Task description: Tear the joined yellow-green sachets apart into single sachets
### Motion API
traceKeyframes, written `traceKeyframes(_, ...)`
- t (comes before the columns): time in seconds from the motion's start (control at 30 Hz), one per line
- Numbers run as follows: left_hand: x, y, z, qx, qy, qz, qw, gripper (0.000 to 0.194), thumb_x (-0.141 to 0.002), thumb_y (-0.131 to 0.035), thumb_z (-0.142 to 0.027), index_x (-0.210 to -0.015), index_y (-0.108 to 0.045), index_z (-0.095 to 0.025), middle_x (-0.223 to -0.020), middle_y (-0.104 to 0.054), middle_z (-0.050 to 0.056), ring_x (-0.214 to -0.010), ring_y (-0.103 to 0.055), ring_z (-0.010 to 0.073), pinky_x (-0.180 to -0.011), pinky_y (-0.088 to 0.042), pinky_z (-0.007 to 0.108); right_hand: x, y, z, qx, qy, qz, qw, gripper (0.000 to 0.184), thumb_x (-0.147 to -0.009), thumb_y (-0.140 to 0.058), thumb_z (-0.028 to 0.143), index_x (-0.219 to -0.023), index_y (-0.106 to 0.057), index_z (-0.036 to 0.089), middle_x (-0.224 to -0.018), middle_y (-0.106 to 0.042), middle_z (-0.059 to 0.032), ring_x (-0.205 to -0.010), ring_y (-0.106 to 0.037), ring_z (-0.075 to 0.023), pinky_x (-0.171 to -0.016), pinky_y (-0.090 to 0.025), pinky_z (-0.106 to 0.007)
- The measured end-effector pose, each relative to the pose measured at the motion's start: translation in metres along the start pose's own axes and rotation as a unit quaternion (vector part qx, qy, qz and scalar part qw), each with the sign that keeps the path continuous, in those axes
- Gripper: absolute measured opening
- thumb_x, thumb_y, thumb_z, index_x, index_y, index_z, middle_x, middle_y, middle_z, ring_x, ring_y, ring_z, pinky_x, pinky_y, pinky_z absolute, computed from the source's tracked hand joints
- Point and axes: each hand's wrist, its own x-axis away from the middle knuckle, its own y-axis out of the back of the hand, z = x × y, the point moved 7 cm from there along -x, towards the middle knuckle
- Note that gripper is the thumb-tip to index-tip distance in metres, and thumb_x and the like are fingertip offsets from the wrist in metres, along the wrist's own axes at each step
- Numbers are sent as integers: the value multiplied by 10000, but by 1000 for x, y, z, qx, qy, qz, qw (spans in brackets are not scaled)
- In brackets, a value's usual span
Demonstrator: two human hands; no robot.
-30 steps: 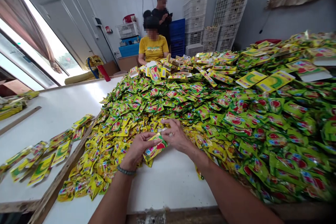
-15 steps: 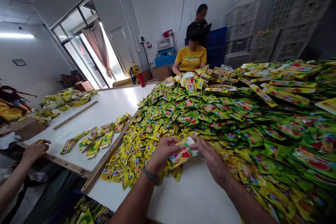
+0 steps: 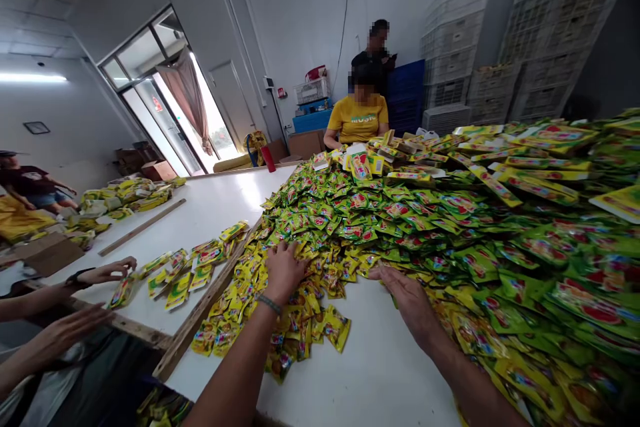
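My left hand (image 3: 283, 275) reaches onto the heap of small yellow packets (image 3: 240, 300), its fingers apart and touching them; the fingertips are partly hidden. To the right, my right hand (image 3: 404, 290) hovers at the heap's near edge with its fingers stretched out and nothing seen in it. Green packets (image 3: 360, 213) with red fruit pictures are piled behind and right of both hands. A few yellow packets lie loose on the white tabletop (image 3: 350, 367) between my arms.
A wooden strip (image 3: 210, 300) divides my area from the left table, where yellow-green boxes (image 3: 183, 283) lie near a co-worker's hands (image 3: 107, 272). Flat boxes (image 3: 530, 167) top the pile at the back. A person in a yellow shirt (image 3: 361, 117) sits across; crates (image 3: 453, 47) stand behind.
The small fruit-printed box has left my hands. My left hand has moved left and forward onto the yellow packets; the right stays nearly in place. The co-worker's hands have come to a box.
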Motion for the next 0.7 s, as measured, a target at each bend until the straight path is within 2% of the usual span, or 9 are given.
traceKeyframes(0.07, -3, -11, -5, -27, -17, -11, 999, 345, -835, -524, -345, -1107, -649, -172, -1127, -638, 124, -1081, -532, 277, -940, -365, 374, -1, 2, 0, 9, 1, -4, 1000, 487, -834, -437, 603, -840, -711, 200, -980, -680, -95, -1068, -561, -285, -940, -393, -402)
traceKeyframes(0.13, -7, -12, -2, -29, -25, -20, 999, 318, -885, -435, -292, -1073, -667, -182, -1082, -667, 103, -1022, -575, 236, -907, -385, 331, -1, 4, 2, 16, 6, -10, 1000, 495, -833, -432, 607, -809, -709, 197, -951, -686, -99, -1043, -572, -285, -933, -396, -397)
traceKeyframes(0.23, -11, -7, 7, -34, -31, -16, 999, 331, -899, -399, -258, -1099, -656, -203, -1043, -684, 96, -934, -617, 224, -811, -417, 303, -1, 5, 4, 20, 13, -15, 1000, 493, -832, -434, 607, -807, -712, 201, -944, -692, -97, -1007, -587, -279, -897, -420, -378)
traceKeyframes(0.4, -13, 9, 19, -36, -17, -27, 999, 329, -890, -390, -200, -1060, -670, -190, -825, -713, 100, -757, -649, 223, -687, -416, 283, 0, 5, 3, 43, 7, -23, 999, 505, -840, -412, 603, -811, -710, 196, -924, -700, -90, -919, -615, -270, -813, -456, -357)
traceKeyframes(0.47, -9, 19, 16, 18, -12, -54, 998, 295, -886, -420, -241, -1002, -686, -184, -832, -714, 89, -755, -646, 212, -684, -418, 271, 1, 3, 3, 54, 2, -19, 998, 499, -843, -412, 594, -807, -706, 192, -888, -703, -84, -867, -621, -256, -787, -465, -347)
traceKeyframes(0.57, 0, 26, -2, 173, -24, -62, 983, 252, -858, -486, -309, -909, -697, -182, -799, -708, 57, -729, -629, 194, -666, -424, 258, 3, -4, 3, 36, -10, 2, 999, 451, -828, -457, 575, -861, -695, 194, -878, -698, -73, -845, -621, -236, -778, -477, -330)
traceKeyframes(0.63, 7, 21, -24, 287, -42, -20, 957, 250, -830, -528, -361, -865, -693, -177, -788, -699, 42, -721, -613, 182, -653, -427, 250, 4, -9, 1, -14, -23, 12, 1000, 447, -797, -519, 551, -1038, -653, 199, -1027, -671, -86, -915, -616, -230, -797, -486, -327)
traceKeyframes(0.7, 15, 8, -50, 395, -50, 52, 916, 254, -785, -587, -395, -827, -689, -166, -781, -690, 34, -716, -598, 170, -646, -433, 243, 3, -11, -1, -67, -29, 16, 997, 559, -764, -583, 513, -1233, -537, 213, -1217, -581, -104, -977, -603, -216, -806, -493, -319)
